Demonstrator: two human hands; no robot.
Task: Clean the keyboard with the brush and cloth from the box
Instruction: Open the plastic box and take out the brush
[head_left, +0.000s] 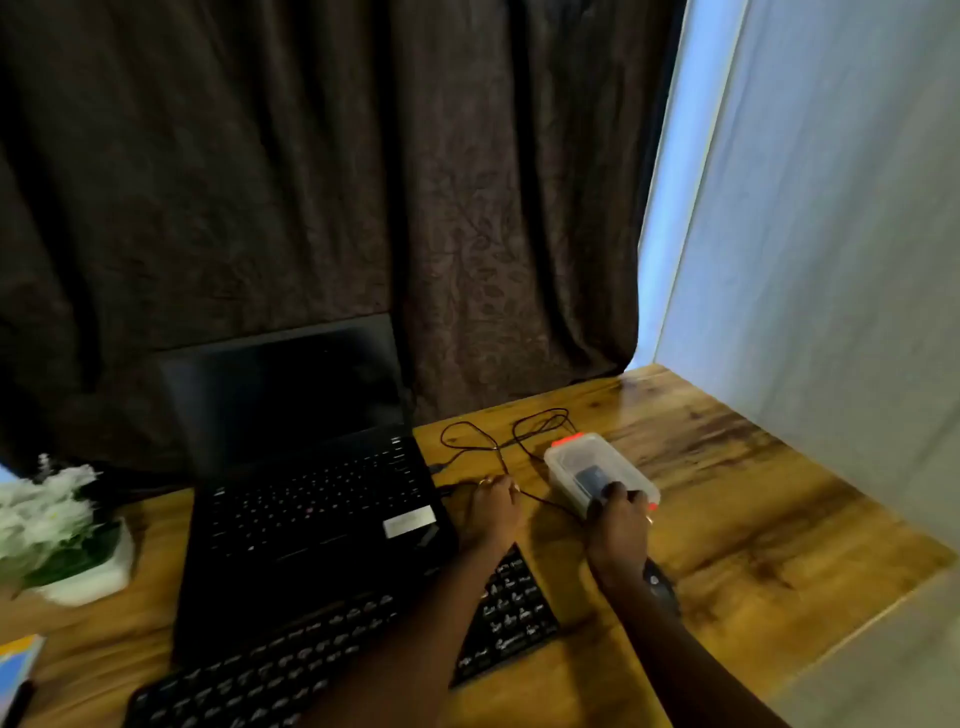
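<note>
Hands at box, keyboard beneath

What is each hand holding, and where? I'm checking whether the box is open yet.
The right hand grips the clear plastic box at its near end. The left hand rests by the black cable, grip unclear.

Two bare forearms reach in from the lower edge of the picture, with no sleeves showing anywhere along them. The left hand wears a gold-coloured ring on a finger at its far side, and a pale fingernail shows at its tip. The right hand carries a gold-coloured band on a finger at its right edge. No watch or bracelet sits on either wrist.
</note>
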